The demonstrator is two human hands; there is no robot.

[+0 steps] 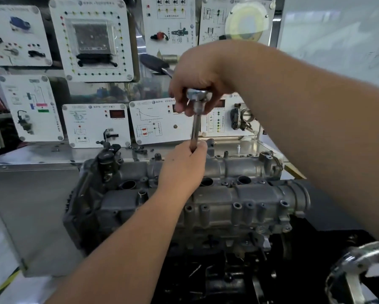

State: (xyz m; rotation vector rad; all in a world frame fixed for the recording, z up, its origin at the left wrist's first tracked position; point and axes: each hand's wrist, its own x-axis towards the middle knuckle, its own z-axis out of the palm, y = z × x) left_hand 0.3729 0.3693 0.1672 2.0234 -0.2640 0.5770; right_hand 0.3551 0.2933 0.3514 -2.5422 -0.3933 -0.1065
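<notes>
A grey metal engine cylinder head (239, 198) sits in front of me on a dark stand. A chrome ratchet wrench (198, 97) with a long extension bar (195, 130) stands upright over the head's far edge. My right hand (195, 77) grips the ratchet's head from above; its black handle (153, 62) sticks out to the upper left. My left hand (184, 165) pinches the lower end of the extension bar, hiding where it meets the engine.
Behind the engine a metal shelf (41, 152) holds loose small bolts (138, 149). Above it stand white training panels (89, 38) with sensors and diagrams. A grey metal cabinet (30, 216) is at the left. Chrome and black parts (355, 270) lie at the lower right.
</notes>
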